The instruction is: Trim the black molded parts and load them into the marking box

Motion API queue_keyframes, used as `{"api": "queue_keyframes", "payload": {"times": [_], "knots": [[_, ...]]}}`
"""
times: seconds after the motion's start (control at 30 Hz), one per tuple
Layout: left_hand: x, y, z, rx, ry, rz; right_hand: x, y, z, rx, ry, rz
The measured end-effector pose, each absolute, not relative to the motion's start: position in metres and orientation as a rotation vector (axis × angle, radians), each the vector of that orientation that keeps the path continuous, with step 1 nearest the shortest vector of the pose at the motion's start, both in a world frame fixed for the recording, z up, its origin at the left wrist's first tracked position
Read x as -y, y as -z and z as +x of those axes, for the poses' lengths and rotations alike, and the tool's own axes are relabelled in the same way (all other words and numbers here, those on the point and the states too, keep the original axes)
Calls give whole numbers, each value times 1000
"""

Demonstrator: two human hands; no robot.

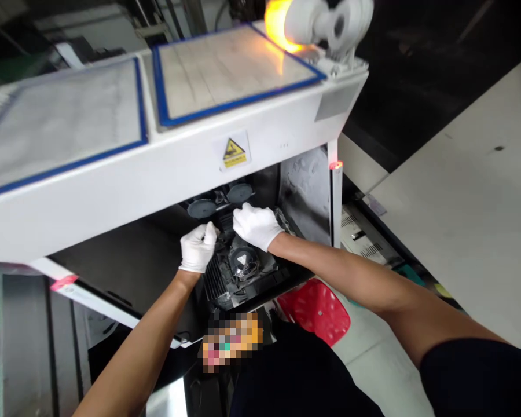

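White machine [165, 168] opening, black assembly [238, 272] seemingly lengthwise inward, gloved hands, left [197, 247], right [257, 226], gripping its top.

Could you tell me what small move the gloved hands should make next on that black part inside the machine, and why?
Probably ease the black part gently outward. The left hand grips its left edge, the right hand rests on its top, and it sits tilted in the opening.

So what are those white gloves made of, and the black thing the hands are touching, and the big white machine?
The gloves on the left hand and right hand look like soft knitted fabric: matte and wrinkled. The black part seems to be moulded plastic, with ribbed vents and a dull sheen. The white machine housing looks like painted sheet metal, smooth and flat with crisp edges, though that is a guess.
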State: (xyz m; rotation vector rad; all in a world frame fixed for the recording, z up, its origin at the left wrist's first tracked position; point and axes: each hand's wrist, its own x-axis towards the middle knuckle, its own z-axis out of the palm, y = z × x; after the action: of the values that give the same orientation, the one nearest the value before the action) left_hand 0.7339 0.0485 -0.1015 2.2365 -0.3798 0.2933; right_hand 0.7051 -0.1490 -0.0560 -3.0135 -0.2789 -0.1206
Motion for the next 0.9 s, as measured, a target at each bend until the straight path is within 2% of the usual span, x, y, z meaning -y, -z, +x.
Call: {"api": "queue_keyframes", "payload": {"times": [0.2, 0.37, 0.7, 0.9], "knots": [[-45, 78, 728, 366, -256, 2337, 141, 44, 708, 341, 227, -3037], [-27, 80, 717, 167, -248, 2248, 126, 59, 700, 352, 245, -3024], [-68, 100, 733, -364, -7, 1349, 129, 63, 696, 364, 260, -3011], [-73, 114, 728, -420, 21, 981, 78, 46, 690, 310, 182, -2940]]}}
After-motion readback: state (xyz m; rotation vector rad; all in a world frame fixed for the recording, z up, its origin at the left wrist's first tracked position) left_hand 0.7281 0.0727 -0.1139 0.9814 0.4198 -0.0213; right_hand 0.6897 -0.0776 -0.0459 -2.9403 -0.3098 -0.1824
